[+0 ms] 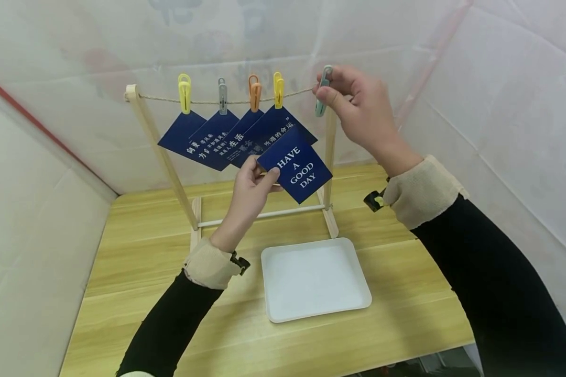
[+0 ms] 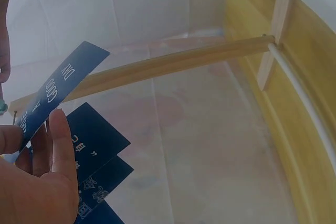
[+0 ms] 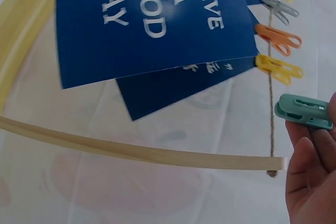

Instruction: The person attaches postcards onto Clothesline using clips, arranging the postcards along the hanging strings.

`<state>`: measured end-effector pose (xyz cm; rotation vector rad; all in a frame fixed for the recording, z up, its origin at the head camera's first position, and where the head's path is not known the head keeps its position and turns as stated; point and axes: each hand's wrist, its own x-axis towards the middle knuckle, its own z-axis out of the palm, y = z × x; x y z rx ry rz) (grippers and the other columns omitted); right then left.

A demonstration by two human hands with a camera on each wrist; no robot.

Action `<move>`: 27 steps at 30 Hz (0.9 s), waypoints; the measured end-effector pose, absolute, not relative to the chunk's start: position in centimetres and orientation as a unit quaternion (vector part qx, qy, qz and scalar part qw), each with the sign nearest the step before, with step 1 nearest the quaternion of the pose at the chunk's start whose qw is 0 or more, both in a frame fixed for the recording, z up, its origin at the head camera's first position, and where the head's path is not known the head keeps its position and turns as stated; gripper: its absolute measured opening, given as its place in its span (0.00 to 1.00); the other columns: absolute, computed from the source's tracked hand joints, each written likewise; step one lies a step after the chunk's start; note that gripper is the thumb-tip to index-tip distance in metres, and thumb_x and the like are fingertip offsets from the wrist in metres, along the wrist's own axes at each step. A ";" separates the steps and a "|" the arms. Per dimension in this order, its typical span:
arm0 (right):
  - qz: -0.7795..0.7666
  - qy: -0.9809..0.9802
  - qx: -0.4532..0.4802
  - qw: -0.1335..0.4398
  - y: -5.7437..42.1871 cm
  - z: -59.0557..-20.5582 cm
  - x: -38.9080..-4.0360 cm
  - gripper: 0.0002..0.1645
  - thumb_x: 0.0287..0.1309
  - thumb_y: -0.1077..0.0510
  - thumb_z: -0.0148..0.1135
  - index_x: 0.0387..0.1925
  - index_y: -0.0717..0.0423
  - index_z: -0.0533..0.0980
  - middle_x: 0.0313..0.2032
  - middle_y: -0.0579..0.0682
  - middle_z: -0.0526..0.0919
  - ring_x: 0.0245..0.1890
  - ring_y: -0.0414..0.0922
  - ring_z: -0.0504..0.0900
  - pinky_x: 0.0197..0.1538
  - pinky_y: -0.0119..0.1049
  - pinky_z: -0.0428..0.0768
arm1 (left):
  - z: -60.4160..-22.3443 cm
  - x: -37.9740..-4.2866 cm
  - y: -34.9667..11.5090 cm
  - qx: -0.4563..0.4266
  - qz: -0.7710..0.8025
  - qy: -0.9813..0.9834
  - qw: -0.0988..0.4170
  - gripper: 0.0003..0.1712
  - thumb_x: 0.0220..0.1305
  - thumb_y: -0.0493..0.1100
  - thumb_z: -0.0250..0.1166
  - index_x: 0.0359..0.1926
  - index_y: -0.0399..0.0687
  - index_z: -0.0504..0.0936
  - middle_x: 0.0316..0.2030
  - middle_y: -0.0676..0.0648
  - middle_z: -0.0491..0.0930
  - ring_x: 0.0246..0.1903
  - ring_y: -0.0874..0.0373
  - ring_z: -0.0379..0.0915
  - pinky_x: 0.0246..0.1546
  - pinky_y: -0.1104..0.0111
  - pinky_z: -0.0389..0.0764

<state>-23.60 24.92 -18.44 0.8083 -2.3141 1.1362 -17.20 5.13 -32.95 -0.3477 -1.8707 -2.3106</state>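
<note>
Between thumb and fingers my left hand (image 1: 251,193) pinches a dark blue card (image 1: 302,170) lettered HAVE A GOOD DAY, by its left corner. The card is in front of the hung cards and below the twine (image 1: 294,94). My right hand (image 1: 365,107) holds a pale green clothespin (image 1: 323,91) near the twine's right end. In the right wrist view that clothespin (image 3: 302,110) is beside the twine. Several blue cards (image 1: 181,133) hang overlapping by one corner from yellow, grey and orange clothespins, such as the orange clothespin (image 1: 254,93).
The twine is strung between two wooden posts, the left post (image 1: 162,157) and the right post (image 1: 330,157). A white rod (image 1: 292,212) joins the stand's feet. A white tray (image 1: 316,283) lies on the wooden table (image 1: 137,293) in front. Pale sheeting (image 1: 500,104) surrounds it.
</note>
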 end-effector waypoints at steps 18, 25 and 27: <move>0.441 -0.821 0.271 0.240 22.7 -15.2 -23.1 0.10 0.62 0.59 0.60 0.37 0.64 0.79 0.37 0.51 0.86 0.39 0.36 0.82 0.45 0.27 0.76 | -31.6 -19.2 6.4 -0.107 -0.788 -0.603 0.060 0.12 0.68 0.32 0.55 0.50 0.37 0.68 0.46 0.37 0.79 0.41 0.44 0.78 0.42 0.53 0.82; 0.453 -0.816 0.266 0.240 22.5 -15.3 -23.8 0.09 0.61 0.59 0.61 0.37 0.63 0.79 0.37 0.51 0.85 0.39 0.36 0.82 0.47 0.28 0.78 | -31.8 -20.2 6.4 -0.106 -0.788 -0.604 0.062 0.10 0.68 0.35 0.56 0.48 0.39 0.68 0.46 0.39 0.79 0.42 0.47 0.78 0.43 0.57 0.82; 0.458 -0.811 0.276 0.237 22.4 -15.4 -23.8 0.09 0.61 0.60 0.61 0.36 0.65 0.79 0.36 0.53 0.85 0.39 0.37 0.82 0.47 0.28 0.78 | -31.7 -20.2 6.4 -0.102 -0.790 -0.601 0.057 0.10 0.68 0.35 0.56 0.48 0.39 0.68 0.46 0.39 0.79 0.42 0.47 0.78 0.43 0.58 0.82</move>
